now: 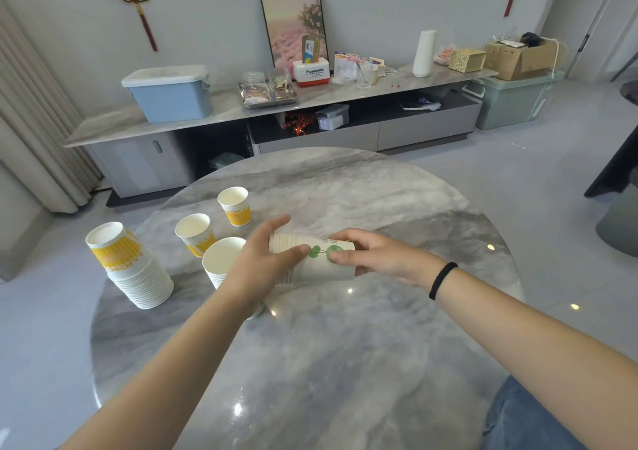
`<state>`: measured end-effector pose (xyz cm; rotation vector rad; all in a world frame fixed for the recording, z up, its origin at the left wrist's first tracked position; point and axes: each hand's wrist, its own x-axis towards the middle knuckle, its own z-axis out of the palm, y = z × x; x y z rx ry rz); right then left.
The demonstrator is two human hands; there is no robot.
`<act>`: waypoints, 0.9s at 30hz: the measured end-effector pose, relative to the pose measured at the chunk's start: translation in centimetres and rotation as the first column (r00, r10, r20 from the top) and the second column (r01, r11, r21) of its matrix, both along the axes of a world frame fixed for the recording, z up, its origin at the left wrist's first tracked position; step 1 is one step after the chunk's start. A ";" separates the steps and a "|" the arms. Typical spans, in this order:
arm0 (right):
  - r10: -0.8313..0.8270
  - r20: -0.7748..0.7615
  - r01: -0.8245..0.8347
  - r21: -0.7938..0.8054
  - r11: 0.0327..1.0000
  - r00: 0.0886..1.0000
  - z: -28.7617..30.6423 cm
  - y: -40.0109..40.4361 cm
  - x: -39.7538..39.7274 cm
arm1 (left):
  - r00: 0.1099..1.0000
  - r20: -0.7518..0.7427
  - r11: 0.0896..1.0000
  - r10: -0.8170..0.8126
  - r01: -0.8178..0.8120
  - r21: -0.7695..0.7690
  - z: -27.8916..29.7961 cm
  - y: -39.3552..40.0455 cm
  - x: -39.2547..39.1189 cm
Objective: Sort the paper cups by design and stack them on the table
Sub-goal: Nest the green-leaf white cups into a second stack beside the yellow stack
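At the left edge of the round, glossy grey marble table [345, 363] stands an inverted stack of yellow-banded paper cups [133, 270], its ribbed white rims piled low and its top cup tilted, base uppermost, with yellow lettering too skewed to read. Just right of it two single yellow-banded cups stand upright, mouths open: the nearer cup [194, 234] and the farther cup [234, 205], whose band reads partly as "UCKY". Before them an upright stack of white cups [222, 259] shows its open mouth, its lower part hidden by the left forearm. The left hand [264, 256] curls round the rim end of a stack of green-leaf paper cups [312, 254], thumb on its near side and fingers reaching over the top. That stack is held just above the table's middle, lying on its side, long axis left to right, nested rims to the left and base to the right; its outer cup is smooth white with round green leaves and small unreadable print. The right hand [373, 254] grips the base end, fingers wrapped over it, a black hair tie [442, 280] on the wrist. Behind, on a long marble-topped cabinet [103, 128], sits a white-and-red box [311, 71] marked "Panasonic".
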<state>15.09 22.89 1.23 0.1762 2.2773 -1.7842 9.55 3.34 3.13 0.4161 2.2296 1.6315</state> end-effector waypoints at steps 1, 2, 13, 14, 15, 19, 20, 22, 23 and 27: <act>0.032 -0.053 -0.025 0.130 0.991 0.998 0.7 -0.6 -0.4 | 0.989 -0.145 0.995 -0.009 -0.006 -0.101 1.2 -0.4 -0.4; 0.052 -0.099 -0.032 0.194 0.981 0.994 1.2 -1.4 -1.0 | 0.962 -0.270 0.984 -0.031 -0.018 -0.179 2.4 -0.8 -0.7; 0.054 -0.285 -0.028 0.095 0.995 0.957 0.7 -10.0 -7.4 | 0.697 -0.700 0.811 -0.155 -0.314 -0.493 6.5 -5.8 -4.2; 0.036 -0.280 -0.006 0.107 0.994 0.959 0.3 -10.0 -7.5 | 0.690 -0.703 0.809 -0.172 -0.308 -0.501 5.9 -5.8 -4.3; 0.033 -0.265 0.001 0.127 0.992 0.964 -0.1 -10.1 -7.5 | 0.694 -0.697 0.811 -0.181 -0.296 -0.504 5.1 -6.0 -4.4; 0.069 -0.197 -0.033 0.179 0.983 0.978 -1.8 -9.8 -7.3 | 0.736 -0.617 0.790 -0.278 -0.190 -0.583 1.6 -6.5 -4.5; 0.074 -0.176 -0.038 0.195 0.980 0.982 -2.3 -9.7 -7.3 | 0.729 -0.600 0.773 -0.330 -0.156 -0.615 0.6 -6.6 -4.3; 0.099 -0.130 -0.073 0.193 0.978 0.987 -3.0 -9.7 -7.1 | 0.692 -0.582 0.750 -0.427 -0.089 -0.656 -1.3 -7.1 -4.4; 0.123 -0.117 -0.101 0.175 0.979 0.986 -3.4 -9.7 -7.1 | 0.685 -0.581 0.767 -0.439 -0.051 -0.640 -1.8 -7.5 -4.5; 0.137 -0.085 -0.124 0.140 0.982 0.987 -4.5 -10.5 -7.1 | 0.755 -0.639 0.954 -0.147 -0.061 -0.292 -1.7 -8.9 -4.9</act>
